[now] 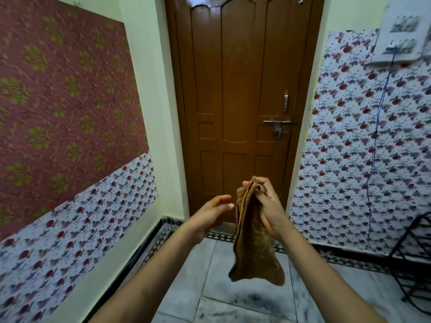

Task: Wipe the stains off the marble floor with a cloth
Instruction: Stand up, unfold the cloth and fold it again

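A brown folded cloth hangs in the air in front of the door. My right hand pinches its top edge between thumb and fingers. To the left of the cloth, a little apart from it, my left hand is held up with fingers relaxed and holds nothing. Below lies the grey marble floor, with dark smudged stains directly under the cloth.
A shut brown wooden door with a bolt stands ahead. Patterned walls close in on both sides. A black wire rack stands at the right, and a blue cable hangs from a switchboard.
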The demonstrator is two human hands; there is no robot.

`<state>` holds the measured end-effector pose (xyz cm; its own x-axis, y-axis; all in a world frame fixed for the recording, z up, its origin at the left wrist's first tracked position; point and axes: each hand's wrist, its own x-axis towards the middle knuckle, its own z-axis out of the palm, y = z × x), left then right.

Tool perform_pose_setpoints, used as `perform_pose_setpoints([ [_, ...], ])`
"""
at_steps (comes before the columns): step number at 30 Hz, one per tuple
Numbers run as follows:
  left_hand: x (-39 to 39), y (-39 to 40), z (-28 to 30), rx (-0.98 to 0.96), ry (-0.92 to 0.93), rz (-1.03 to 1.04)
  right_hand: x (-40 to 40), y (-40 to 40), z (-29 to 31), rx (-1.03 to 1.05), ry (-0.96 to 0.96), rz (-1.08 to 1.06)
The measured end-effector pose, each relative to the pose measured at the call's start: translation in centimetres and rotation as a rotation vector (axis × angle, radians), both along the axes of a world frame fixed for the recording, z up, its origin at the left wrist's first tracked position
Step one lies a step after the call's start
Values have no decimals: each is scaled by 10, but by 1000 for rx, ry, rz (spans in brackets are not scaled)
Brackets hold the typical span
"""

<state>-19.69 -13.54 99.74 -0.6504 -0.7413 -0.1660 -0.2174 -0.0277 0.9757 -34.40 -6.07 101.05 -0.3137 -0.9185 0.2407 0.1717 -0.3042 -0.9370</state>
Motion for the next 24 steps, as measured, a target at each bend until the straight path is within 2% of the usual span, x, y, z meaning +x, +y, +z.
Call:
perform_pose_setpoints([
  [3,-1,2,-11,12,61,-59,2,6,1,-50,-159,63],
  [6,-3,0,-15,-80,69,-103,-3,14,1,-45,-149,83],
  [9,-2,-5,-8,-154,50,-252,-10,18,3,-49,-158,130],
  [11,-5,-9,0,-197,-37,-312,-18,19,8,-47,-106,148],
  [14,-9,-12,13,-349,-154,-279,-29,21,17,-33,40,138],
  [17,-15,-16,29,-471,-122,-148,-40,26,22,-3,180,87],
  [21,-31,-14,46,-391,-93,-50,-56,29,24,9,252,38],
  [24,-44,-6,56,-179,-33,33,-65,29,21,26,307,40],
])
